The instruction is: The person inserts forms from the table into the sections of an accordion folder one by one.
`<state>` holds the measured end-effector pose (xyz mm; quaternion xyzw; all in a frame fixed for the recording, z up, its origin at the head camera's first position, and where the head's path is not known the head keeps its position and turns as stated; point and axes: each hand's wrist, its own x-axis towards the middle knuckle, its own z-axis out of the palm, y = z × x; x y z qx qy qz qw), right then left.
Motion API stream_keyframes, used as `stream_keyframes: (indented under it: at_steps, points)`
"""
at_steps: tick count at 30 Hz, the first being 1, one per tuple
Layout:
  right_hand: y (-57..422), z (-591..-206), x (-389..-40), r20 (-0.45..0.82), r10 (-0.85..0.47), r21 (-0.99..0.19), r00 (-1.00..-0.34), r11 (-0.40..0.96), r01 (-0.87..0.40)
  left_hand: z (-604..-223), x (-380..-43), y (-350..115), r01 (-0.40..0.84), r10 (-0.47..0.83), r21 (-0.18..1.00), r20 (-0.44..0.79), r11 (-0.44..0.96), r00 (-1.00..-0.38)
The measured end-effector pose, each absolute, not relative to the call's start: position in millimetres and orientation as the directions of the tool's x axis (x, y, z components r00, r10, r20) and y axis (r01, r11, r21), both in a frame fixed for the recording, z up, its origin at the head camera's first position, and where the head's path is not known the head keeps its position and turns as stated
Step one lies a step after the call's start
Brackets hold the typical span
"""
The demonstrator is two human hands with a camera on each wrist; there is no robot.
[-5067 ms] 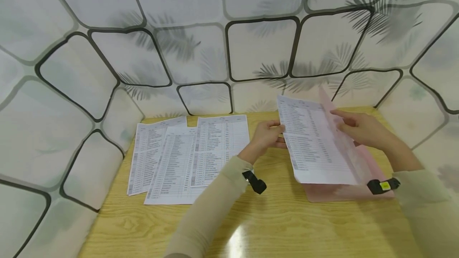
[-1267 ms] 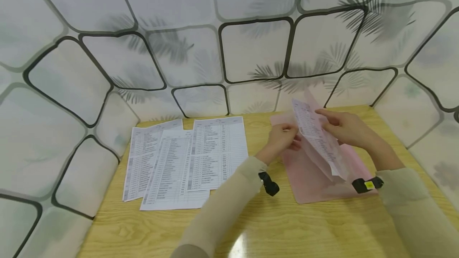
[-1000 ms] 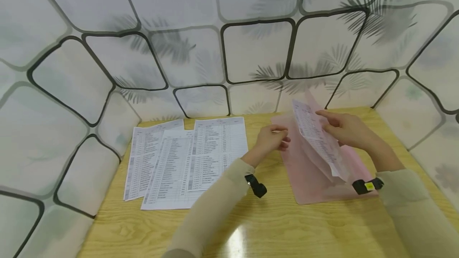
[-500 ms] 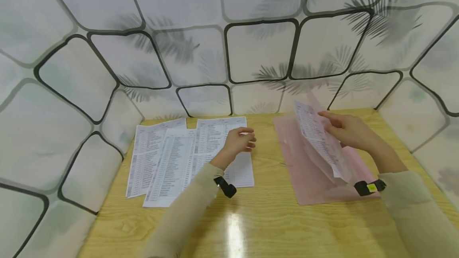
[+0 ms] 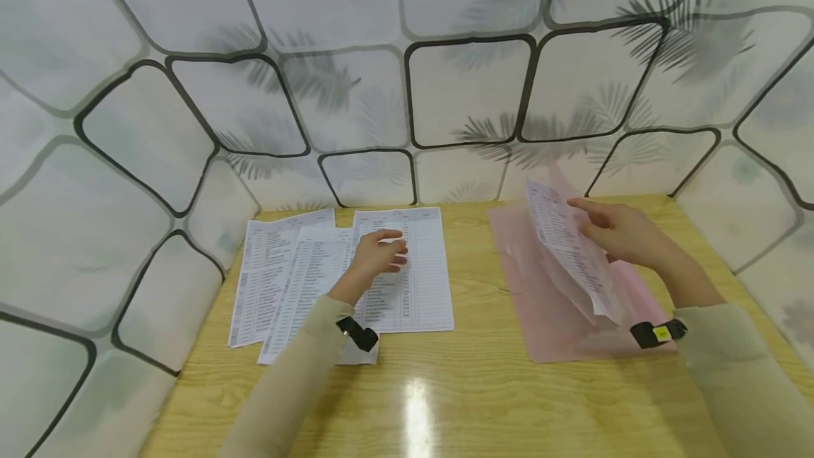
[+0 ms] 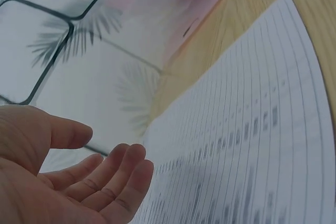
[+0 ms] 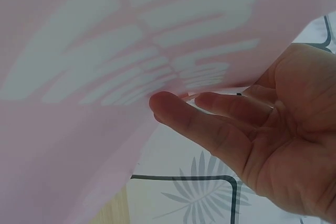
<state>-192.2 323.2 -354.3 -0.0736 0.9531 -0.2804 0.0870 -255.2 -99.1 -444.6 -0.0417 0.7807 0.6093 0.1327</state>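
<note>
My left hand (image 5: pixel 376 254) hovers over the rightmost of the printed sheets (image 5: pixel 426 288), its fingers loosely bent with nothing between them. In the left wrist view, the palm and fingers stand apart from that lined sheet (image 6: pixel 252 114). Over at the right, the right hand (image 5: pixel 620 232) pinches the raised cover of a pink plastic folder (image 5: pixel 531 334) between thumb and fingers. A printed sheet (image 5: pixel 562 239) stands tilted inside the folder against the lifted leaf. The right wrist view shows the pink leaf (image 7: pixel 63 150) at the thumb; part of the fingers is hidden behind it.
Two more printed sheets, a left one (image 5: pixel 261 281) and a middle one (image 5: pixel 302 281), overlap at the left of the wooden table (image 5: pixel 470 401). A patterned wall covering (image 5: pixel 470 97) rises behind the table and at both sides.
The printed sheet has gone from flat in front to tilted inside the folder. My left hand has let go and moved left over the loose sheets. The right hand still holds the folder's leaf.
</note>
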Motion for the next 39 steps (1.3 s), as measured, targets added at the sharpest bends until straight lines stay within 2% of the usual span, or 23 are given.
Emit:
stream_keyframes:
  at_steps: [11, 19, 39]
  points:
    - [324, -355, -193, -0.131, -0.182, -0.546, -0.975, 0.834, -0.082, -447, -256, -151, -0.215, -0.023, 0.896, -0.224, 0.389, -0.974]
    - [323, -356, -193, -0.127, -0.185, -0.555, -0.975, 0.828, -0.085, -447, -252, -176, -0.266, -0.091, 0.838, -0.254, 0.476, -0.963]
    - [321, -355, -192, -0.123, -0.189, -0.567, -0.974, 0.819, -0.087, -465, -260, -195, -0.329, -0.179, 0.787, -0.276, 0.521, -0.944]
